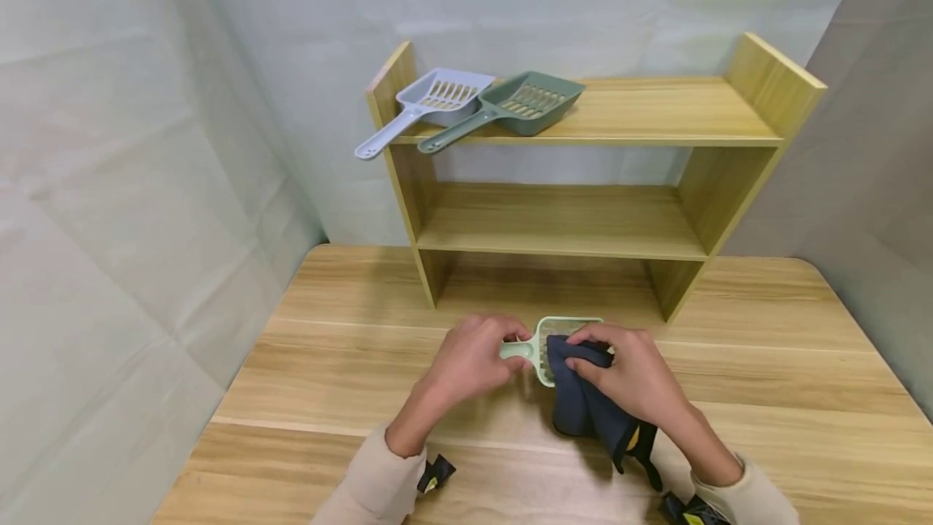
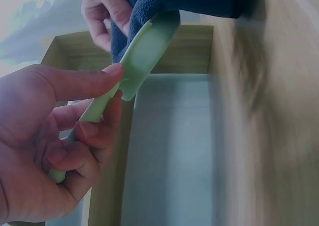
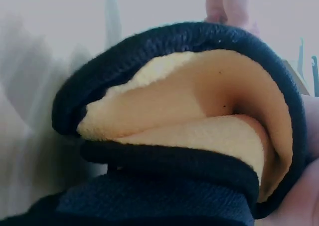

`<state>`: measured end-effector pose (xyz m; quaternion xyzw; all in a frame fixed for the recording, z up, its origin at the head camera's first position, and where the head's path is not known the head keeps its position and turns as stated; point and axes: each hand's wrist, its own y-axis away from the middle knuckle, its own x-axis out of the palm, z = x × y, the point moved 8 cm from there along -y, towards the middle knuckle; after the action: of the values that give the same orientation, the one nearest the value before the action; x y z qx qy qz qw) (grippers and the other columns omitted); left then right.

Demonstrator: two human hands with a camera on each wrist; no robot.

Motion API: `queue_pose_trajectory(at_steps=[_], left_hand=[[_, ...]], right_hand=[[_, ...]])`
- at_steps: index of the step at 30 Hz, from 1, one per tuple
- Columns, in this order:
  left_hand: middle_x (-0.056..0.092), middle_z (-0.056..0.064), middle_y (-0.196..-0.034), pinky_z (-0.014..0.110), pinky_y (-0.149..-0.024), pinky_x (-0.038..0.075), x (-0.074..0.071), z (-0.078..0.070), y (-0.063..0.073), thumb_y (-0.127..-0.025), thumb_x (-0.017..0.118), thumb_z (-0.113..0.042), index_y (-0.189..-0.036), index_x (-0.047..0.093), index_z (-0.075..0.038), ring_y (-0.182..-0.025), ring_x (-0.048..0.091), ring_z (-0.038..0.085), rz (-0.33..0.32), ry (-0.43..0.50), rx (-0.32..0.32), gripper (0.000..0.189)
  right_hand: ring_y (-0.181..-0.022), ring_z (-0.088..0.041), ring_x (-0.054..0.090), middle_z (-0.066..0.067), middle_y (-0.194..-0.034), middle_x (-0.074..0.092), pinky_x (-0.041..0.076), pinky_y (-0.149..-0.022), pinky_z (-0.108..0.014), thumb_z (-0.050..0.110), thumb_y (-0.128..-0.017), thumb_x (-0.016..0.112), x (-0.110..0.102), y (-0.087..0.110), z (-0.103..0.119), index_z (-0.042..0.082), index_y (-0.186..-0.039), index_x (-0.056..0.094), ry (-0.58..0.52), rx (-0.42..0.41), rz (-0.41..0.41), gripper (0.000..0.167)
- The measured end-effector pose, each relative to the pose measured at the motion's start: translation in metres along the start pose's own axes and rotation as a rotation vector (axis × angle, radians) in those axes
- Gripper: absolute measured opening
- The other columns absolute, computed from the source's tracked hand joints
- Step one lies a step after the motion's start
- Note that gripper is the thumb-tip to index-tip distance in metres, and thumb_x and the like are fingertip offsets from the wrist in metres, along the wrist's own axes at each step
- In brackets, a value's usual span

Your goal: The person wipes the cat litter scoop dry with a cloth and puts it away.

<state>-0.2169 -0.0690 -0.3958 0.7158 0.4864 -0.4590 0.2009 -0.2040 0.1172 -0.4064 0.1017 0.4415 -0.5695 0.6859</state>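
A pale green litter scoop (image 1: 542, 351) is held above the table in front of the shelf. My left hand (image 1: 474, 355) grips its handle between thumb and fingers, seen close in the left wrist view, where the scoop (image 2: 145, 51) is tilted. With thumb and fingers, my right hand (image 1: 637, 371) pinches a dark blue cloth (image 1: 579, 403) against the scoop's slotted head, hiding part of it. The cloth hangs down in folds, and its yellowish inner side (image 3: 184, 94) fills much of the right wrist view.
Behind the hands a wooden shelf (image 1: 561, 221) stands on the wooden table (image 1: 313, 347). On its top board lie a pale lilac-grey scoop (image 1: 445, 96) and a dark green scoop (image 1: 528, 104), their handles overhanging the front edge. Pale fabric (image 1: 146, 144) hangs around the table.
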Motion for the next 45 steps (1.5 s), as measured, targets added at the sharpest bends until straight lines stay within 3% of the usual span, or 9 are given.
queue_pose_trajectory(at_steps=[8,13,15,19,25,29,37,41,45], left_hand=[[0.080,-0.002,-0.099,0.028,-0.072,0.053,0.004,-0.003,0.001,-0.085,0.093,-0.021,-0.105,0.082,-0.015,-0.085,0.071,0.012,0.024,-0.025,0.000,0.024],[0.081,-0.002,-0.101,0.033,-0.075,0.056,0.000,0.001,0.003,-0.086,0.092,-0.019,-0.107,0.082,-0.014,-0.088,0.072,0.014,0.019,-0.006,-0.021,0.024],[0.081,-0.002,-0.100,0.033,-0.073,0.054,-0.003,0.004,0.003,-0.086,0.091,-0.017,-0.107,0.082,-0.013,-0.084,0.070,0.013,0.013,0.011,-0.035,0.023],[0.079,-0.002,-0.094,0.028,-0.065,0.048,-0.010,0.010,0.003,-0.087,0.090,-0.014,-0.106,0.082,-0.013,-0.074,0.061,0.010,-0.001,0.036,-0.063,0.020],[0.078,-0.001,-0.092,0.028,-0.065,0.049,-0.031,0.021,0.004,-0.086,0.091,-0.015,-0.106,0.082,-0.012,-0.074,0.061,0.011,-0.065,0.033,-0.094,0.022],[0.080,0.002,-0.100,0.033,-0.073,0.054,-0.046,0.028,0.007,-0.086,0.091,-0.017,-0.108,0.082,-0.011,-0.081,0.066,0.015,-0.105,0.040,-0.125,0.024],[0.079,0.000,-0.096,0.030,-0.074,0.053,-0.051,0.026,0.007,-0.086,0.091,-0.015,-0.108,0.082,-0.011,-0.078,0.064,0.011,-0.087,0.098,-0.061,0.024],[0.079,-0.001,-0.095,0.027,-0.076,0.053,-0.046,0.019,0.007,-0.086,0.091,-0.016,-0.108,0.082,-0.011,-0.081,0.065,0.009,-0.057,0.134,-0.001,0.024],[0.079,-0.001,-0.096,0.026,-0.078,0.053,-0.044,0.014,0.007,-0.087,0.091,-0.019,-0.109,0.082,-0.011,-0.084,0.068,0.010,-0.051,0.139,0.046,0.025]], right_hand=[[-0.100,-0.020,0.079,0.001,-0.107,0.082,0.064,-0.084,-0.041,0.008,-0.082,0.093,0.008,0.001,0.008,0.019,-0.103,0.081,0.081,-0.048,0.041,0.027],[-0.093,-0.022,0.080,-0.003,-0.107,0.082,0.064,-0.076,-0.042,0.007,-0.081,0.094,0.000,0.000,0.009,0.017,-0.102,0.082,0.203,-0.058,0.017,0.026],[-0.080,-0.018,0.077,-0.005,-0.107,0.082,0.061,-0.068,-0.038,0.008,-0.081,0.094,-0.005,-0.001,0.008,0.016,-0.103,0.082,0.222,-0.051,0.000,0.026],[-0.058,-0.011,0.064,-0.007,-0.107,0.083,0.051,-0.057,-0.030,0.009,-0.084,0.092,-0.016,-0.003,0.004,0.014,-0.106,0.082,0.215,-0.035,-0.023,0.025],[-0.069,-0.020,0.071,-0.015,-0.109,0.081,0.058,-0.067,-0.041,0.007,-0.088,0.088,-0.038,-0.005,-0.007,0.009,-0.111,0.080,0.200,-0.027,-0.102,0.025],[-0.056,-0.012,0.054,-0.017,-0.109,0.080,0.047,-0.060,-0.032,0.007,-0.091,0.085,-0.051,-0.004,-0.016,0.007,-0.114,0.077,0.184,0.008,-0.153,0.025],[-0.091,-0.033,0.077,-0.013,-0.102,0.080,0.053,-0.075,-0.019,0.009,-0.094,0.083,-0.061,-0.005,-0.026,0.008,-0.120,0.076,0.006,0.102,-0.203,0.026],[-0.100,-0.023,0.077,-0.015,-0.112,0.079,0.050,-0.083,-0.007,0.012,-0.100,0.078,-0.056,-0.006,-0.031,0.007,-0.125,0.074,-0.156,0.213,-0.156,0.026],[-0.098,-0.006,0.071,-0.009,-0.116,0.078,0.054,-0.082,-0.015,0.018,-0.104,0.074,-0.050,-0.005,-0.034,0.006,-0.131,0.070,-0.294,0.309,-0.099,0.030]])
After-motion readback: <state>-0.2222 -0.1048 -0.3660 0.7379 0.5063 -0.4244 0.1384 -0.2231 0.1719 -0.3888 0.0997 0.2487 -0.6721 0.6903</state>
